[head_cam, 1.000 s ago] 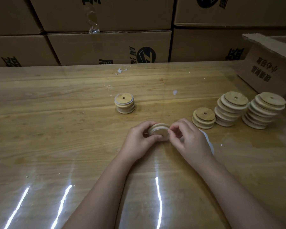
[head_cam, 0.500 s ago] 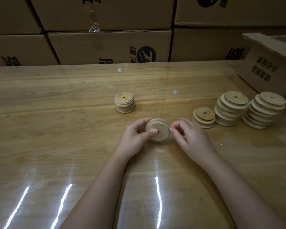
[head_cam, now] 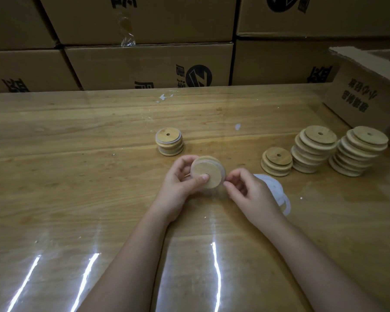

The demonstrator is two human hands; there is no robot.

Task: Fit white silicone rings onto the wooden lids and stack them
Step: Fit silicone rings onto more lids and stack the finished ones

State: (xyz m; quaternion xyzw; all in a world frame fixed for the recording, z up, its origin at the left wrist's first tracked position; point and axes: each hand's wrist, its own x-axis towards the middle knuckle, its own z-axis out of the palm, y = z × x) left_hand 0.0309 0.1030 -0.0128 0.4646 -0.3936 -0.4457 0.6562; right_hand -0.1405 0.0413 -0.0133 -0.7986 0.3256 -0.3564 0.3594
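Wooden and round, the lid [head_cam: 212, 170] in work is held off the table [head_cam: 77, 154], tilted so its broad flat face looks up at the camera. The left hand [head_cam: 180, 179] grips it, with fingers curled behind its left edge and the thumb pressed on the face over the centre hole. A narrower stepped edge shows along the lid's far rim; a ring on it cannot be made out.

Just right of that lid, the right hand [head_cam: 252, 194] has its fingers curled, thumb and forefinger tips drawn together close to the lid's right rim. Whether they pinch anything, or touch the lid at all, cannot be told.

To the right of the lid, partly hidden behind the right hand, a small heap of white silicone rings [head_cam: 279, 194] lies on the table. Beyond the lid and slightly left stands a short stack of ringed lids [head_cam: 169, 141], with white bands showing between the wood. Further right of the lid are three stacks of bare lids: a low one [head_cam: 277, 164] nearest, then a taller leaning one [head_cam: 313, 149], then the tallest [head_cam: 358, 152]. Far to the right of the lid sits an open carton [head_cam: 369, 97], and well beyond it a wall of stacked cardboard boxes [head_cam: 149, 64].
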